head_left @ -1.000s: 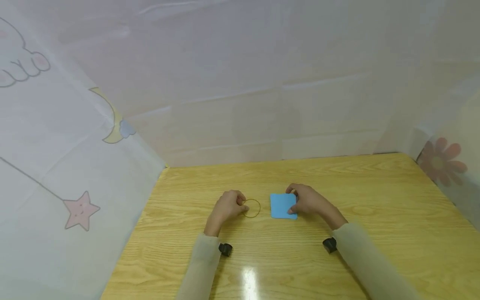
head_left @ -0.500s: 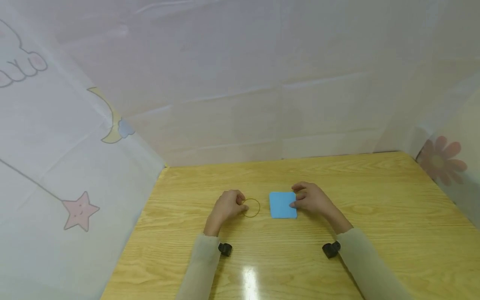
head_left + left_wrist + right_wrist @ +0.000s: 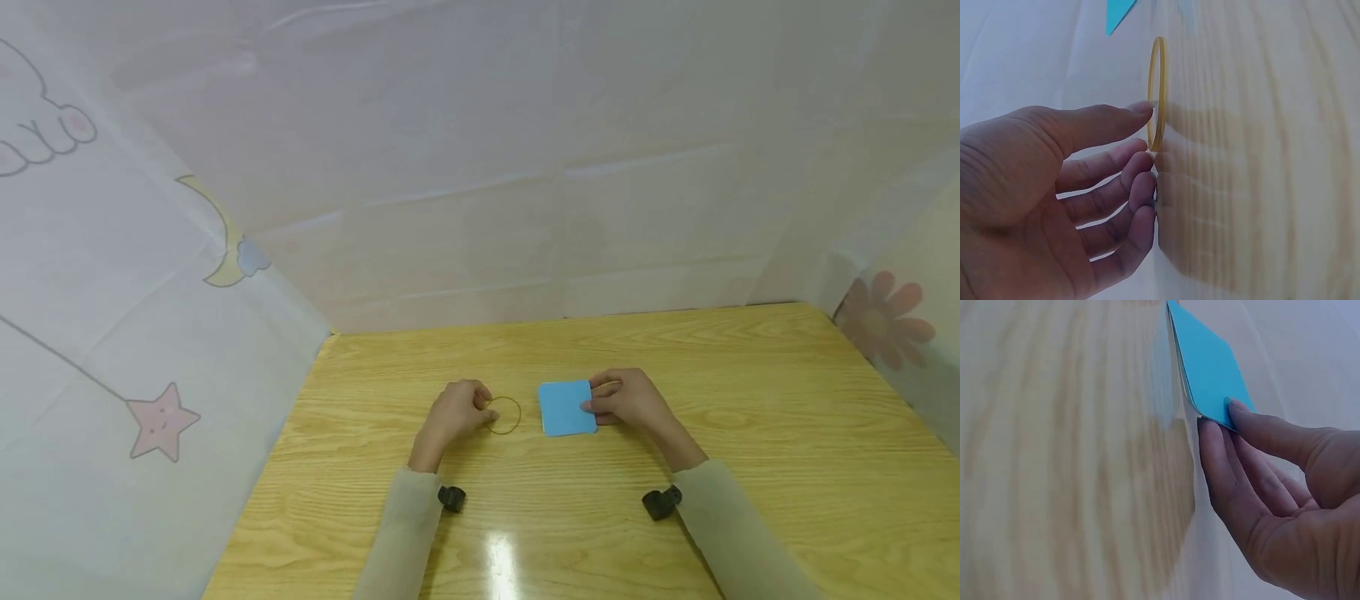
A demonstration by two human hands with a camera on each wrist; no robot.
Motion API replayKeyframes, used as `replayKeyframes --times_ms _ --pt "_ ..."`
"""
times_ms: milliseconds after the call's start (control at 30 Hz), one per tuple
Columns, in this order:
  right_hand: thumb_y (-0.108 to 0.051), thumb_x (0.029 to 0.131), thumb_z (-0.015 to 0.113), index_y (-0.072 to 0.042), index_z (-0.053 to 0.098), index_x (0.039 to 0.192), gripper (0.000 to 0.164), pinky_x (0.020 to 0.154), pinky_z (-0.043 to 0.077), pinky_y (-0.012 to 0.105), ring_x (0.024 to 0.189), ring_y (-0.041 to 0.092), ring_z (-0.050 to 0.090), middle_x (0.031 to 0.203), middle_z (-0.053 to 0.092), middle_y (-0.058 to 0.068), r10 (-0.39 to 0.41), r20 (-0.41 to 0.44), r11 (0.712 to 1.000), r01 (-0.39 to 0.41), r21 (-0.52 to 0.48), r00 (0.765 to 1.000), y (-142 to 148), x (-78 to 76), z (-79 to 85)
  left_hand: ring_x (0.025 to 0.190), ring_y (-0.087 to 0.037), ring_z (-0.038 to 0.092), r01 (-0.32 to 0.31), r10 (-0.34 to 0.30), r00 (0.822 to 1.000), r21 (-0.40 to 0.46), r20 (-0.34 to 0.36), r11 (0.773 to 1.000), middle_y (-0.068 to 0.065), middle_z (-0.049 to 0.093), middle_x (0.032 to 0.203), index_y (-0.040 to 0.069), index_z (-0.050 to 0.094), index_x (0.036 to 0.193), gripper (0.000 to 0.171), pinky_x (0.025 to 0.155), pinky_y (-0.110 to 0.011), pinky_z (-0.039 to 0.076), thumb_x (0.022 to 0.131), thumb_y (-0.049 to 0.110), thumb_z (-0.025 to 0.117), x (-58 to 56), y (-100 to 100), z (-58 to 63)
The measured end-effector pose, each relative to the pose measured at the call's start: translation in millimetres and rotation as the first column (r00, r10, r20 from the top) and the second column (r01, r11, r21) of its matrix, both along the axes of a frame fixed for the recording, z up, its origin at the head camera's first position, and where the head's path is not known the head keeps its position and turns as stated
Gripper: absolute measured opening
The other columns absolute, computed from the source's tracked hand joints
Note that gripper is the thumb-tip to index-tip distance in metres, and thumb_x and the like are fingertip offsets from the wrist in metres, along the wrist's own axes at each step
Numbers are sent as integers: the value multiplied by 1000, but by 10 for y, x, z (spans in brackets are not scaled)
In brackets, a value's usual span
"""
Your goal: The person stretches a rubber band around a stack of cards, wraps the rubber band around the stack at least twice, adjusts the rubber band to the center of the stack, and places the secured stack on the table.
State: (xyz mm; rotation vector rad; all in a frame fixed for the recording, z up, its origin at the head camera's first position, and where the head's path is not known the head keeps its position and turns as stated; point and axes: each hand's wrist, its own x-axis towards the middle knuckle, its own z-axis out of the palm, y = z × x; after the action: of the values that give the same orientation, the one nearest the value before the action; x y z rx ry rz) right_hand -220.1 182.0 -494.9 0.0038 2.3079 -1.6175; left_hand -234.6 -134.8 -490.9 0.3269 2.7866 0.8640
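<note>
A thin yellow rubber band [image 3: 520,414] lies as a ring on the wooden table, left of a blue square card [image 3: 562,408] with rounded corners. My left hand [image 3: 454,412] is at the band's left edge, thumb tip and curled fingers touching it; the left wrist view shows the band [image 3: 1161,62] standing out past the thumb. With its thumb on top and fingers beneath, my right hand [image 3: 630,403] pinches the card's right edge. In the right wrist view the card [image 3: 1207,356] is slightly tilted off the table, and its edge shows more than one layer.
Pale wood-grain table [image 3: 562,517] spreads around both hands. White sheeting [image 3: 465,208] with printed cartoons rises at the back and sides. A black wrist camera [image 3: 452,498] sits on the left wrist and another black camera [image 3: 660,502] on the right.
My right hand has shifted its grip to the card's right edge, fingers now under it, and the card has tipped slightly. My left hand and the rubber band have stayed in place.
</note>
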Motion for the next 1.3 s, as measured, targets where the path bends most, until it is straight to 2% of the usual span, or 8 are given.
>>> replayKeyframes --times_ms 200,433,667,800,900,1067,1200,1300 --pt "-10 94 80 12 56 141 57 84 67 40 94 18 78 115 75 19 -12 53 990 19 -140 999 54 33 -46 93 -20 70 -6 6 1000 7 -3 1000 -7 75 105 8 75 116 28 80 -39 62 94 25 81 1 17 -16" --pt "-9 98 76 10 56 142 52 88 67 35 94 14 79 103 78 -2 -6 143 932 58 -358 990 123 16 -111 88 -18 70 -35 35 999 36 -5 999 -6 77 101 7 78 109 20 76 -36 62 95 22 80 2 24 -16" --pt "-5 98 74 -10 77 112 15 84 67 31 90 14 79 97 78 -3 3 156 872 74 -484 988 164 25 -101 75 -13 69 -67 68 997 56 -23 996 -5 78 92 6 81 98 9 65 -29 59 95 14 79 -45 32 -4" --pt "-2 98 73 -16 80 99 16 82 67 29 88 14 79 94 79 -2 3 189 840 100 -533 982 186 38 -97 69 -12 66 -63 64 998 41 -23 997 -7 79 92 6 82 95 9 60 -26 56 97 12 76 -52 29 6" --pt "-1 98 72 -15 81 97 16 81 67 29 87 14 79 94 79 -1 -3 201 826 115 -552 980 200 56 -95 66 -13 63 -67 68 998 41 -14 997 -9 80 97 5 82 96 11 57 -25 51 99 10 72 -42 31 3" --pt "-3 97 74 -14 80 98 12 81 67 30 87 15 79 93 79 -1 -20 222 841 136 -523 975 211 86 -101 68 -14 61 -52 52 999 23 11 998 -12 80 105 3 80 101 16 59 -26 52 103 10 66 -4 63 -19" --pt "-5 97 75 -13 78 102 10 83 67 30 88 14 79 94 78 -2 -10 204 872 108 -477 979 209 99 -98 69 -14 59 -4 4 1000 -38 -5 999 -14 79 108 2 80 104 21 64 -29 53 106 12 62 19 89 -4" --pt "-7 98 74 -13 78 107 11 84 67 30 89 14 78 96 78 -3 4 178 879 81 -470 984 204 92 -88 69 -15 56 27 -27 1000 -38 -4 999 -16 77 109 0 78 106 24 64 -29 51 108 10 56 20 90 41"
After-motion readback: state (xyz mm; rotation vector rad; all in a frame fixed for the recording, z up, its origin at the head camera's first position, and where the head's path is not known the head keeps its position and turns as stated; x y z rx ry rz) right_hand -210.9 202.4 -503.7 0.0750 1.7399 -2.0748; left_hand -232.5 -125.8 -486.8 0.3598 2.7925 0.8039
